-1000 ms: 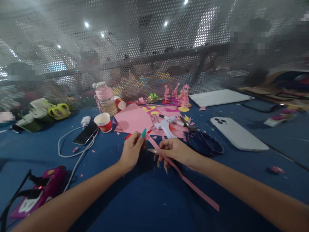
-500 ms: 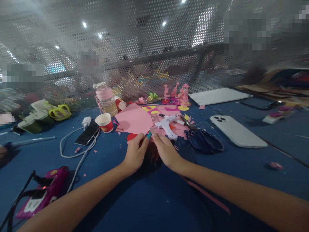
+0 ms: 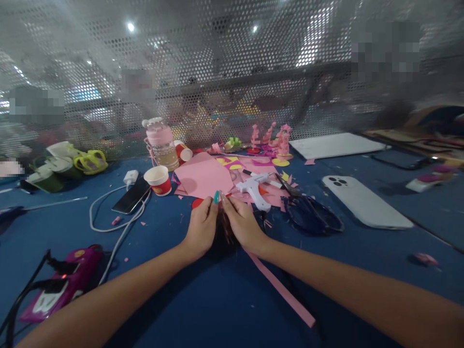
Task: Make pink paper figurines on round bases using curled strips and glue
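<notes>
My left hand and my right hand meet at the middle of the table, both closed with thumbs and fingertips pinched together. A teal nail shows on my left thumb. From beneath my right hand a long pink paper strip trails toward the front right; its other end is hidden by the fingers. What my left fingers pinch is not visible. Just beyond the hands lie pink paper sheets. A white glue gun rests on the paper near my right fingertips. The tip of a red paper piece shows beside my left hand.
Left are a paper cup, a bottle, a black phone with white cable and a purple power strip. Right are dark-handled scissors and a white phone. Pink paper ornaments stand before a perforated metal screen.
My hands have shifted slightly left and turned, with fingertips more upright and closer together. The pink strip has swung inward and more of it shows. The camera view has moved a little.
</notes>
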Demonstrator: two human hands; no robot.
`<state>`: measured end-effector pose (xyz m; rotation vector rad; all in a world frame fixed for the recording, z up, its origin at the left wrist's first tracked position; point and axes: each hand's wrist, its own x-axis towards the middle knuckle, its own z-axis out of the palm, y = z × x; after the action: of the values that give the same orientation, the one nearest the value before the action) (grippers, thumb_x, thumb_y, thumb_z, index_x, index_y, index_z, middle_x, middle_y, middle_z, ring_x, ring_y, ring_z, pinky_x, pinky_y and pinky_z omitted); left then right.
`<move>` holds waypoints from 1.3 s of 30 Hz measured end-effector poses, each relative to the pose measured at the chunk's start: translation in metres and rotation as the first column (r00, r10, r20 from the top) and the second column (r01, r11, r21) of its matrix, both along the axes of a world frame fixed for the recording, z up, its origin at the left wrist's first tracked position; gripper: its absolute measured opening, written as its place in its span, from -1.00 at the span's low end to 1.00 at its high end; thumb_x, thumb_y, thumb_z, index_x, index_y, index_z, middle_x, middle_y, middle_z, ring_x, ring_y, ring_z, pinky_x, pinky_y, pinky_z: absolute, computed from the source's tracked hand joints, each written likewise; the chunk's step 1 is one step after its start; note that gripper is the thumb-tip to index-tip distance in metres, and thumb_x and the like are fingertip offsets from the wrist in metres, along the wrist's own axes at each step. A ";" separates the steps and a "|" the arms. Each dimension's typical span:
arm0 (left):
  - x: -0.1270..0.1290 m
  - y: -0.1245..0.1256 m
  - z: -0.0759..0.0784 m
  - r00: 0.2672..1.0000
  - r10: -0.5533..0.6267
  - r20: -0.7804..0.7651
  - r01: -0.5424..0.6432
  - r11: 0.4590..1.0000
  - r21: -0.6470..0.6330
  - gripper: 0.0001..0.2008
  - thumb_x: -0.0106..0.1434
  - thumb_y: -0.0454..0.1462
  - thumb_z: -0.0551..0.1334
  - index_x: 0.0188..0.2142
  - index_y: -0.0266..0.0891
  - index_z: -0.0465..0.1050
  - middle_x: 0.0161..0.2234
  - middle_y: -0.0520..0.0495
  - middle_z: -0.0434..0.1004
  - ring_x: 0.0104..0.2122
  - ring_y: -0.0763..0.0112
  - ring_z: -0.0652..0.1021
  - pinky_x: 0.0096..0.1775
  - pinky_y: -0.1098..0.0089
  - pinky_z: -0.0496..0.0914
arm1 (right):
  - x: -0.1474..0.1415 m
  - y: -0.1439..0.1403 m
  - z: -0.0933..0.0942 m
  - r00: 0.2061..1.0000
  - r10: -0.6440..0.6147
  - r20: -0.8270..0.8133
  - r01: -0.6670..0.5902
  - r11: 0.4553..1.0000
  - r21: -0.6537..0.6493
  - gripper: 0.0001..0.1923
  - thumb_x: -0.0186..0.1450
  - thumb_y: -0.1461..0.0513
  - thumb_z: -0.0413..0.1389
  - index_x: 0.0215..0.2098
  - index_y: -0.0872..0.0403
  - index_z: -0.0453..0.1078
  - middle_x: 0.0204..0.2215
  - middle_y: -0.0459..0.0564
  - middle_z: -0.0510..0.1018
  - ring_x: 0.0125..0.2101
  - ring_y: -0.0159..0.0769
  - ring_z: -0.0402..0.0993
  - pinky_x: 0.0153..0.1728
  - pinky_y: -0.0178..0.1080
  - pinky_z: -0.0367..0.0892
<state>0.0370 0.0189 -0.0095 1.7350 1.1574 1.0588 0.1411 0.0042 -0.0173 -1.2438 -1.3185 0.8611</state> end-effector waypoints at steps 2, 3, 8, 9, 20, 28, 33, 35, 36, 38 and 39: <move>0.000 0.000 0.001 1.000 0.004 -0.007 -0.004 1.000 -0.004 -0.77 0.22 -0.19 -0.01 -0.51 -0.24 0.21 -0.64 0.13 0.17 -0.62 0.56 0.22 -0.55 0.51 0.12 | 0.000 0.000 0.000 1.000 0.003 -0.017 -0.003 1.000 -0.008 -0.58 0.21 -0.08 -0.14 -0.61 0.03 0.05 -0.72 -0.19 0.14 -0.67 -0.43 0.10 -0.63 -0.33 0.06; 0.000 0.000 0.001 1.000 0.006 -0.009 -0.006 1.000 -0.005 -0.77 0.22 -0.19 -0.02 -0.51 -0.24 0.21 -0.64 0.13 0.16 -0.62 0.56 0.21 -0.56 0.51 0.11 | 0.000 0.000 0.000 1.000 0.004 -0.023 -0.004 1.000 -0.012 -0.59 0.21 -0.08 -0.13 -0.61 0.03 0.05 -0.73 -0.20 0.15 -0.67 -0.44 0.10 -0.64 -0.33 0.06; -0.001 0.000 0.000 1.000 0.008 0.010 -0.008 1.000 -0.007 -0.76 0.21 -0.18 0.00 -0.54 -0.23 0.19 -0.65 0.13 0.15 -0.62 0.56 0.19 -0.56 0.50 0.09 | 0.001 0.000 0.000 0.997 0.019 -0.071 -0.021 0.999 -0.025 -0.57 0.18 -0.10 -0.10 -0.62 0.03 0.05 -0.74 -0.21 0.14 -0.70 -0.46 0.10 -0.65 -0.34 0.07; -0.001 0.000 0.000 1.000 0.008 0.023 -0.008 1.000 -0.013 -0.75 0.21 -0.17 0.00 -0.54 -0.23 0.18 -0.64 0.13 0.16 -0.62 0.56 0.19 -0.56 0.50 0.09 | 0.001 0.000 0.000 0.997 0.018 -0.073 -0.020 1.000 -0.024 -0.56 0.18 -0.10 -0.10 -0.63 0.03 0.04 -0.74 -0.21 0.14 -0.70 -0.46 0.10 -0.65 -0.34 0.08; 0.000 0.001 0.000 0.999 -0.025 -0.037 0.026 0.999 0.045 -0.75 0.24 -0.17 -0.05 -0.46 -0.25 0.24 -0.58 0.07 0.27 -0.58 0.52 0.30 -0.50 0.47 0.18 | 0.000 -0.003 0.001 0.990 0.118 -0.074 -0.113 0.992 0.061 -0.63 0.21 -0.03 -0.12 -0.58 0.04 0.08 -0.66 -0.18 0.18 -0.60 -0.42 0.13 -0.55 -0.32 0.12; 0.000 -0.004 0.008 0.986 0.066 -0.151 -0.036 0.981 0.190 -0.75 0.24 -0.24 -0.04 -0.55 -0.24 0.16 -0.66 0.13 0.17 -0.64 0.56 0.22 -0.56 0.50 0.08 | -0.002 0.001 -0.005 0.950 0.092 -0.299 -0.066 0.993 0.098 -0.66 0.18 -0.04 -0.09 -0.50 0.05 0.19 -0.57 -0.15 0.23 -0.50 -0.39 0.20 -0.38 -0.28 0.19; 0.000 -0.004 0.008 0.984 0.067 -0.164 -0.033 0.979 0.200 -0.76 0.23 -0.25 -0.03 -0.55 -0.24 0.17 -0.67 0.13 0.14 -0.65 0.56 0.20 -0.57 0.50 0.07 | -0.002 0.001 -0.004 0.981 0.069 -0.179 -0.055 0.995 0.085 -0.66 0.23 0.03 -0.12 -0.58 0.05 0.10 -0.67 -0.20 0.13 -0.62 -0.45 0.05 -0.56 -0.33 0.06; -0.001 -0.004 0.007 0.985 0.063 -0.163 -0.031 0.980 0.194 -0.76 0.22 -0.24 -0.03 -0.56 -0.24 0.16 -0.67 0.13 0.14 -0.65 0.56 0.19 -0.57 0.50 0.07 | -0.001 0.000 -0.003 0.988 0.057 -0.140 -0.045 0.995 0.086 -0.67 0.24 0.05 -0.13 -0.59 0.05 0.06 -0.68 -0.21 0.12 -0.63 -0.45 0.04 -0.58 -0.33 0.04; -0.001 -0.004 0.006 0.986 0.060 -0.159 -0.029 0.981 0.190 -0.76 0.22 -0.24 -0.03 -0.56 -0.24 0.16 -0.67 0.13 0.14 -0.65 0.56 0.19 -0.57 0.49 0.07 | -0.001 0.000 -0.002 0.991 0.051 -0.123 -0.040 0.995 0.091 -0.67 0.25 0.06 -0.13 -0.60 0.05 0.05 -0.68 -0.21 0.12 -0.63 -0.45 0.05 -0.58 -0.33 0.04; -0.001 -0.003 0.004 0.989 0.051 -0.138 -0.026 0.984 0.176 -0.76 0.22 -0.23 -0.03 -0.55 -0.23 0.17 -0.65 0.12 0.16 -0.63 0.55 0.22 -0.56 0.49 0.09 | -0.001 -0.001 -0.001 0.995 0.040 -0.092 -0.030 0.994 0.107 -0.67 0.25 0.07 -0.14 -0.61 0.05 0.04 -0.68 -0.20 0.12 -0.62 -0.45 0.07 -0.57 -0.34 0.06; -0.002 -0.002 0.004 0.991 0.044 -0.124 -0.024 0.986 0.164 -0.76 0.23 -0.22 -0.04 -0.54 -0.23 0.18 -0.64 0.11 0.18 -0.62 0.54 0.23 -0.54 0.49 0.11 | -0.001 -0.001 -0.001 0.996 0.037 -0.083 -0.027 0.993 0.113 -0.67 0.25 0.07 -0.14 -0.61 0.05 0.04 -0.68 -0.20 0.13 -0.62 -0.45 0.07 -0.57 -0.34 0.06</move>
<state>0.0354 0.0166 -0.0059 1.9393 1.2115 1.1026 0.1404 0.0033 -0.0178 -1.0904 -1.3037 0.8422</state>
